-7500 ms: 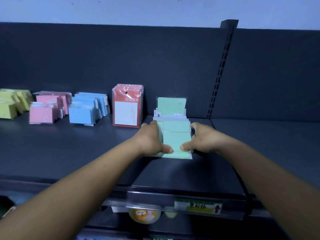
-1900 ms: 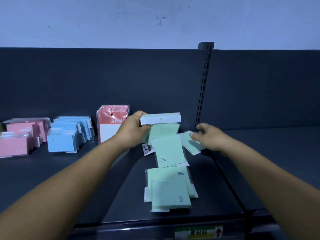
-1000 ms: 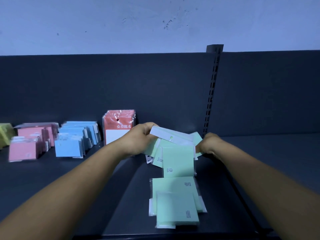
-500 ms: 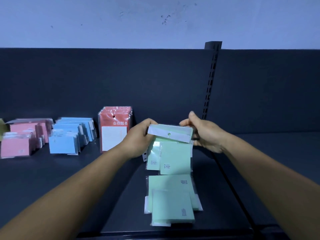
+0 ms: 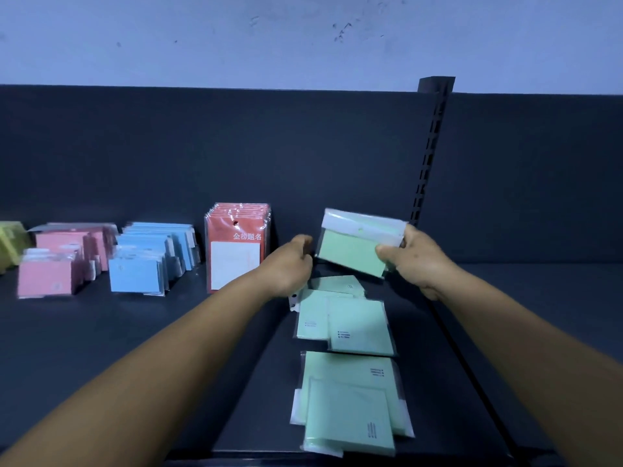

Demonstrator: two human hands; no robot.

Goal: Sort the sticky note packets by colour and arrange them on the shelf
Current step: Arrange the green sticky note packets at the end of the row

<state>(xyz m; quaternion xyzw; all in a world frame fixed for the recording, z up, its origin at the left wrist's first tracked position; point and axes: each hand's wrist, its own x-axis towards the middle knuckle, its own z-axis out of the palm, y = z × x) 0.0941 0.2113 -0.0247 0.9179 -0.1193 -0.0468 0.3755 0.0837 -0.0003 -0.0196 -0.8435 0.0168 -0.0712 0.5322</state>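
My right hand point(image 5: 415, 261) grips the right edge of a green sticky note packet point(image 5: 350, 256) with a white header and holds it tilted above the shelf point(image 5: 101, 335). My left hand point(image 5: 290, 268) hovers just left of that packet with its fingers loosely curled; a small gap separates them. Below, more green packets lie flat: an overlapping group point(image 5: 350, 325) in the middle and a second group point(image 5: 350, 406) near the front edge. Sorted rows stand to the left: red-orange packs point(image 5: 236, 251), blue packets point(image 5: 145, 264), pink packets point(image 5: 50, 267), yellow ones point(image 5: 10, 244) at the frame edge.
A dark back panel point(image 5: 202, 156) closes the shelf behind. A slotted upright post point(image 5: 428, 156) rises just behind my right hand, and a seam runs from it towards the front. The neighbouring shelf section point(image 5: 539, 298) lies to the right.
Half a second ago both hands held the green packet by its header. My left hand has let go and pulled slightly left; my right hand has lifted the packet and tilted it.
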